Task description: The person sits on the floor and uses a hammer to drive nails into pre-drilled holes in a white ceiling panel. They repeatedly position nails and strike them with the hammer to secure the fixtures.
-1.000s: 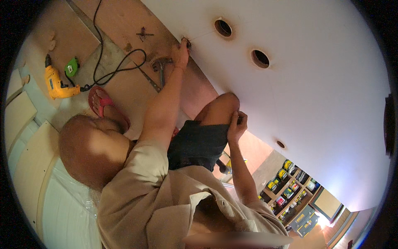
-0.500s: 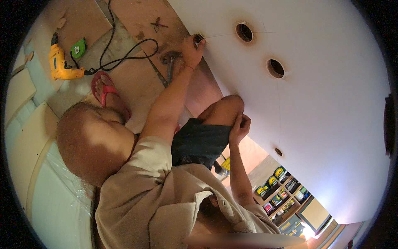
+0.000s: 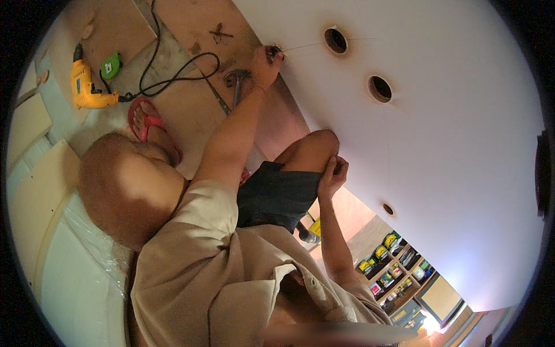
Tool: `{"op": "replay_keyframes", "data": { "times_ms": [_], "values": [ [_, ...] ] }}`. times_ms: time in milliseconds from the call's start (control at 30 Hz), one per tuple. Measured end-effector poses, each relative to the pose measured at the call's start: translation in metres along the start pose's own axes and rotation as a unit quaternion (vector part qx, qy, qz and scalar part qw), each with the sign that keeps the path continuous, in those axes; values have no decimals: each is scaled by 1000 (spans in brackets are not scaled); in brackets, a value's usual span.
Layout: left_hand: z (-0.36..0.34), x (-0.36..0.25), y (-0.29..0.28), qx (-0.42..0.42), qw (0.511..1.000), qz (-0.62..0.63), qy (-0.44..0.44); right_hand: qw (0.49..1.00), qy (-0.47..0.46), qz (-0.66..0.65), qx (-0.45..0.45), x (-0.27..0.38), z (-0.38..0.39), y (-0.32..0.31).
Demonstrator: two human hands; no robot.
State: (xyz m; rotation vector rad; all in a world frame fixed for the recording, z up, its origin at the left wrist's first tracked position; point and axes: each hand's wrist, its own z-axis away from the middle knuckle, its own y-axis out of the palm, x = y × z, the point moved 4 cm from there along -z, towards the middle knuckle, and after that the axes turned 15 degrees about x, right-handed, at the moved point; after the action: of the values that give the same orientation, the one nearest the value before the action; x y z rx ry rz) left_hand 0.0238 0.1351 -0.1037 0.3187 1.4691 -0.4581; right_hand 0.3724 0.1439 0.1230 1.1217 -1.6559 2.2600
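Risking a scrape if edges are rough, the left hand (image 3: pixel 265 69) is at the white panel (image 3: pixel 451 144)
Cannot tell its grip

Left arm (image 3: pixel 228 141) stretched forward, left hand (image 3: pixel 266 67) with bent fingers, right hand (image 3: pixel 333 178) curled at the bent right knee (image 3: pixel 324 141)

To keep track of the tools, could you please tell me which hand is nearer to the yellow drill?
Left. The left hand is at the white panel's edge, right of the yellow drill; the right hand is farther right, by the right knee.
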Motion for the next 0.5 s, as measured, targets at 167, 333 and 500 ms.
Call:
{"op": "replay_keyframes", "data": {
  "times_ms": [167,333,500],
  "values": [
    [5,-26,-23,64,997,-30,-20,1000,13,-3,-7,-7,2,-1],
    [45,-23,-66,3,977,-174,-123,1000,10,-1,-8,-10,2,1],
    [142,2,-75,69,911,-322,-246,1000,-19,-5,-5,-1,0,1]
  ]
}}
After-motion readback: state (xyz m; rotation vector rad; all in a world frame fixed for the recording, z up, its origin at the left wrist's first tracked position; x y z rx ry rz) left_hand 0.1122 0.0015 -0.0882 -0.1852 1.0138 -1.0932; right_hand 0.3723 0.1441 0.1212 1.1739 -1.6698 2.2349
